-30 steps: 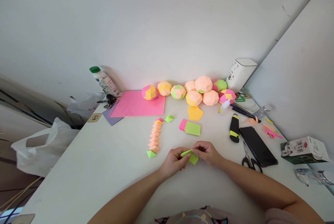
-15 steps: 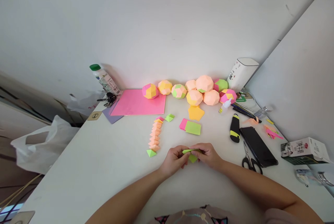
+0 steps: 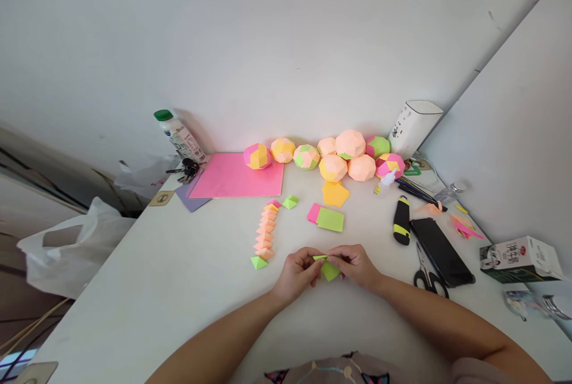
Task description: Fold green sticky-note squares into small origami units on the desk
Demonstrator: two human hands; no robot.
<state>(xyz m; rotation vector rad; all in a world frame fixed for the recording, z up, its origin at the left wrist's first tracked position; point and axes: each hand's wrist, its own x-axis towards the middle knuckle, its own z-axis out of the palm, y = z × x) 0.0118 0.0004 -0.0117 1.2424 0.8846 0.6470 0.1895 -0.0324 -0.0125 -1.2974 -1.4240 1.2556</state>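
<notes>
Between my two hands is a green sheet of paper (image 3: 330, 271), partly folded along its upper edge. My left hand (image 3: 300, 272) pinches its left side, and my right hand (image 3: 354, 266) grips the right side with thumb and fingers. The fingers hide part of the fold. Just beyond them lie green paper slips (image 3: 330, 220) overlapping pink paper slips (image 3: 314, 213). To the left runs a row of folded peach paper units (image 3: 266, 230), with a green folded unit (image 3: 259, 262) at its near end. Another green unit (image 3: 290, 201) sits by its far end.
Several paper polyhedron balls (image 3: 351, 144) line the wall, one on a pink sheet (image 3: 223, 178). Yellow paper (image 3: 335, 194) lies before them. On the right are a utility knife (image 3: 401, 221), scissors (image 3: 429, 276), a phone (image 3: 442, 251), a glue bottle (image 3: 386, 181) and a milk carton (image 3: 522, 259).
The green paper has tilted slightly between my fingers, and more of its lower flap shows. My right thumb has shifted a little along the fold. The other things have stayed put.
</notes>
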